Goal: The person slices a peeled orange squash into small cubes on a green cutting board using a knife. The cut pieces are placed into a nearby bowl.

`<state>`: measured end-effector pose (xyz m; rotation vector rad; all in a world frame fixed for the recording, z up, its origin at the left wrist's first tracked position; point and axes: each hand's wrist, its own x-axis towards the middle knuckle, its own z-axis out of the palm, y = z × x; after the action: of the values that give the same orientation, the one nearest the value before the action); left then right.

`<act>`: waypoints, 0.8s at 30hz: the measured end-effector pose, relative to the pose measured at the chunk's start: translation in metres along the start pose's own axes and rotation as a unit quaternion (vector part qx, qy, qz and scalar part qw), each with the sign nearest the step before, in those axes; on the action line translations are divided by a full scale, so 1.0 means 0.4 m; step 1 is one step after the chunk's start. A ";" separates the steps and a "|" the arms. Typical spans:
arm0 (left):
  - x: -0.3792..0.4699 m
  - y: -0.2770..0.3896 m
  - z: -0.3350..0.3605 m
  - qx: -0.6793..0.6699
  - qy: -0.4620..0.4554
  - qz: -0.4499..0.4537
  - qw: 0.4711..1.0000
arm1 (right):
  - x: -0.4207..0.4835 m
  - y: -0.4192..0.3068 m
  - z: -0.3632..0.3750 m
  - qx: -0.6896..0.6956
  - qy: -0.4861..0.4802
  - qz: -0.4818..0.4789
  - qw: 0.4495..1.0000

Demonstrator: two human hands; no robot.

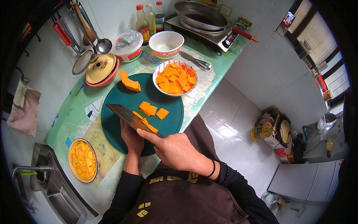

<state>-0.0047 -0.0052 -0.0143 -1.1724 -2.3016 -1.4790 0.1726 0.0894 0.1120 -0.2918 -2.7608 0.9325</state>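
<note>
My right hand [179, 151] grips a kitchen cleaver [125, 114], its index finger laid along the broad dark blade. Several thin slices of pumpkin [149, 127] cling to the blade's face or lie against it. My left hand [132, 140] is on the near side of the blade, which hides its fingertips and anything they touch. Beneath both is a round green cutting board [170, 107]. Small flat pumpkin pieces [150, 109] lie on it beyond the blade, and a curved pumpkin chunk [130, 81] rests at its far left edge.
A bowl of sliced pumpkin [174, 79] stands on the board's far right edge. At left, near the sink [63, 196], is an enamel bowl of paler yellow pieces [83, 161]. A peeler or knife [195, 60], a white tub [166, 42] and a frying pan [201, 16] stand farther back.
</note>
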 end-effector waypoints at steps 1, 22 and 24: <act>-0.001 -0.001 0.000 -0.008 -0.002 -0.008 1.000 | 0.000 0.000 0.000 0.000 0.001 0.000 1.000; 0.002 -0.004 0.001 -0.022 -0.009 -0.003 1.000 | -0.001 0.000 0.008 -0.005 -0.001 -0.002 1.000; 0.000 -0.001 0.001 -0.038 -0.008 -0.014 0.999 | -0.002 0.001 0.009 -0.007 -0.001 -0.001 1.000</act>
<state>-0.0049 -0.0047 -0.0148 -1.1794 -2.3009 -1.5866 0.1723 0.0874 0.1090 -0.2904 -2.7704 0.9143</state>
